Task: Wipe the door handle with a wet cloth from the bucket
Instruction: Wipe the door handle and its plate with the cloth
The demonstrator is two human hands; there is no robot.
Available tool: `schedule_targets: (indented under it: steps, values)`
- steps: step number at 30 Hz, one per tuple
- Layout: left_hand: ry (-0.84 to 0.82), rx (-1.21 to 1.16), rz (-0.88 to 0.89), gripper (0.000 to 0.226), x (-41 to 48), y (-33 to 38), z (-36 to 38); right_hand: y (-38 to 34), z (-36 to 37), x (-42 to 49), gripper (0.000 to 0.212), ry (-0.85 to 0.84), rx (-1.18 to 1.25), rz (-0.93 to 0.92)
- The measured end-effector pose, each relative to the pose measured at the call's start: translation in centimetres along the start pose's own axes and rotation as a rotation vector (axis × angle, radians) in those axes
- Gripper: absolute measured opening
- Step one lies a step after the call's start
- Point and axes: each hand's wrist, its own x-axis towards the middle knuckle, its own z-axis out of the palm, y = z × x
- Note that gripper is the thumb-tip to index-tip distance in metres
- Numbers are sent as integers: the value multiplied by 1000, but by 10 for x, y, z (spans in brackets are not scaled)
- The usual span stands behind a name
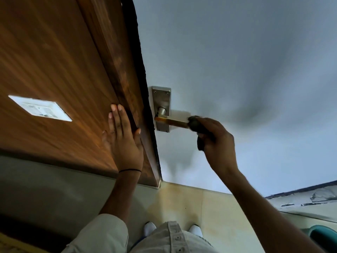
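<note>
A brass lever door handle (175, 122) juts from a steel backplate (162, 108) on the pale grey-blue door (237, 70). My right hand (217, 141) grips a dark wet cloth (197, 125) wrapped around the outer end of the lever. My left hand (122, 139) lies flat, fingers spread, against the brown wooden door frame (116, 61), left of the handle. A teal rim at the bottom right edge may be the bucket (323, 234); most of it is out of view.
A white switch plate (41, 107) sits on the wood panel at left. Beige floor tiles (191, 203) lie below, with my white shoes (150, 228) close to the door. A worn pale ledge (310, 198) runs along the right.
</note>
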Motion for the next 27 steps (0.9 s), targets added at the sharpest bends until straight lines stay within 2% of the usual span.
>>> schedule_targets:
  steps: [2, 4, 7, 9, 15, 19, 27]
  values:
    - [-3, -36, 7, 76, 1, -2, -2, -4, -3, -9, 31, 19, 520, 367]
    - [-5, -99, 19, 75, 2, -2, -2, -6, 6, -20, 26, 14, 883, 645]
    - [-7, -178, 33, 72, 4, -4, -2, -13, 32, -21, 36, -21, 1300, 813]
    - [-8, -208, 42, 70, 5, -7, -1, -21, 47, -12, 39, 19, 1448, 884]
    - [-4, -271, 73, 75, 7, -16, -2, -39, 83, -5, 38, -12, 1563, 998]
    - [-25, -257, 116, 79, 7, -26, -6, -39, 73, -11, 38, -53, 1667, 1003]
    - [-85, -228, 103, 86, 8, -23, -13, -37, 93, -3, 40, -166, 1591, 1009]
